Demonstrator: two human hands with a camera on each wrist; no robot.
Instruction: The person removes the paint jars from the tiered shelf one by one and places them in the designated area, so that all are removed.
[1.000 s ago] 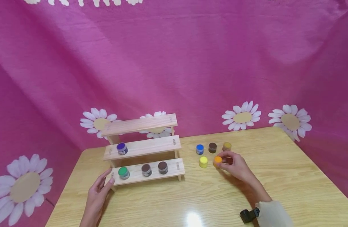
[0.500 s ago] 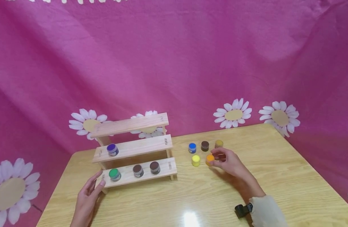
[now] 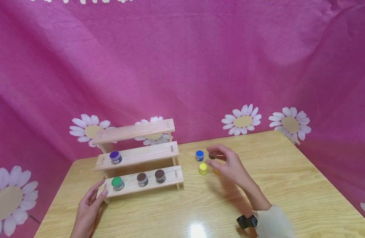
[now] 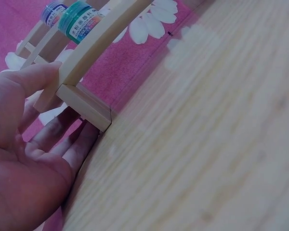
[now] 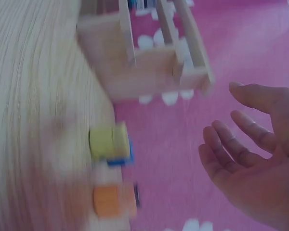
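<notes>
My left hand (image 3: 88, 206) grips the left end of the lowest tier of a three-tier wooden display rack (image 3: 134, 157). In the left wrist view its thumb (image 4: 41, 77) lies against the tier's end, with fingers beside the leg. My right hand (image 3: 230, 167) hovers, holding nothing, over paint jars on the table; the right wrist view shows its fingers apart and loosely bent. Nearest to it are a yellow paint jar (image 3: 203, 169), an orange jar (image 3: 216, 171) and a dark brown jar (image 3: 211, 156), the last two partly covered by the hand. A blue jar (image 3: 199, 155) stands behind the yellow one.
A green jar (image 3: 118, 183) and two brown jars (image 3: 142, 179) stand on the lowest tier; a purple jar (image 3: 115, 157) sits on the middle one. A pink curtain (image 3: 194, 72) with white flowers hangs behind the wooden table (image 3: 158, 215).
My right hand has let go of the orange jar and risen leftward over the jars, hiding the ochre one. The left hand keeps its grip on the rack. The head view has shifted slightly.
</notes>
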